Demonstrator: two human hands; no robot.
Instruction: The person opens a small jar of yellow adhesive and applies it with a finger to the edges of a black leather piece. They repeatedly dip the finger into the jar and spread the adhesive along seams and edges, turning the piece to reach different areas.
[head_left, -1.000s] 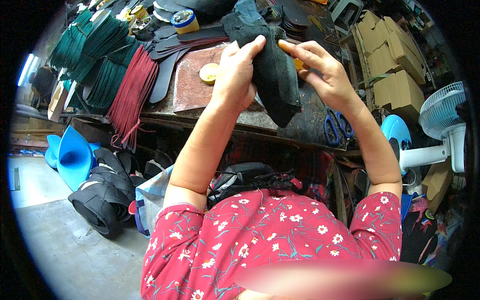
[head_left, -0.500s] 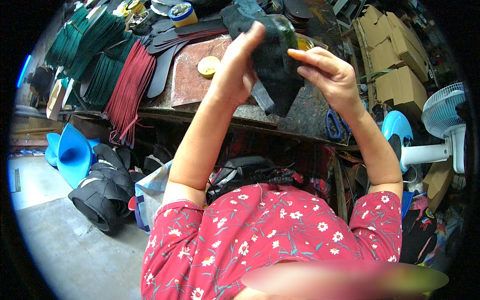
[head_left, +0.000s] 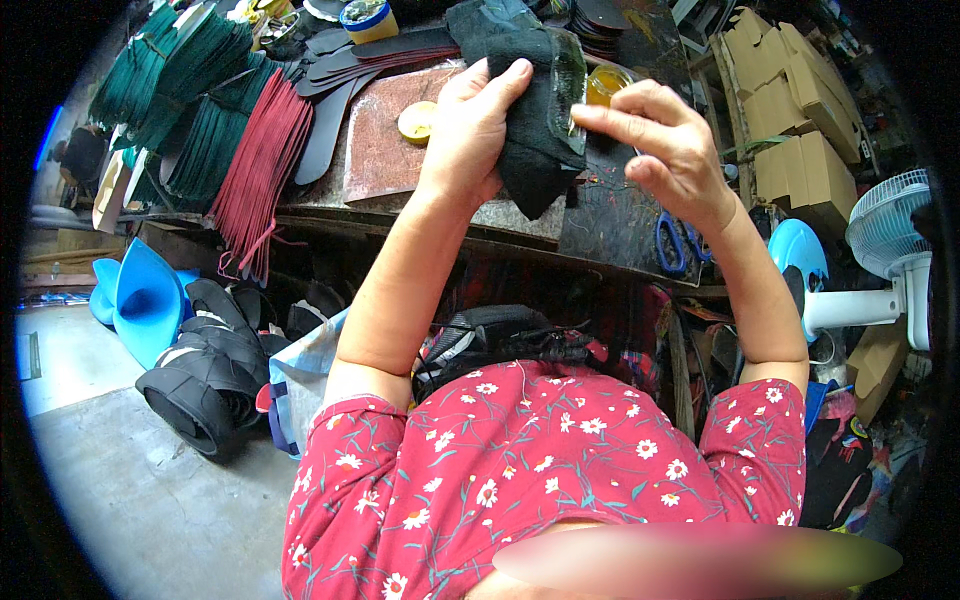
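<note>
My left hand (head_left: 472, 130) grips a dark, floppy piece of shoe upper material (head_left: 535, 140) and holds it up above the workbench (head_left: 610, 215). A shiny, glue-wet strip runs along the piece's right edge. My right hand (head_left: 665, 150) is just to the right of that edge, with its forefinger stretched out and touching the strip; the other fingers are curled and hold nothing that I can see. Behind the piece stands a small tin of yellow glue (head_left: 610, 85).
Stacks of green (head_left: 190, 110) and red (head_left: 255, 170) sole-shaped pieces lie at the bench's left, dark insoles (head_left: 340, 90) behind them. Blue-handled scissors (head_left: 675, 245) hang at the bench's front edge. Cardboard boxes (head_left: 785, 110) and a white fan (head_left: 890, 260) stand right; black bundles (head_left: 205, 370) lie on the floor.
Both hands have kept the dark piece raised and turned it a little. My right forefinger has moved along the piece's right edge, which now shows its shiny strip.
</note>
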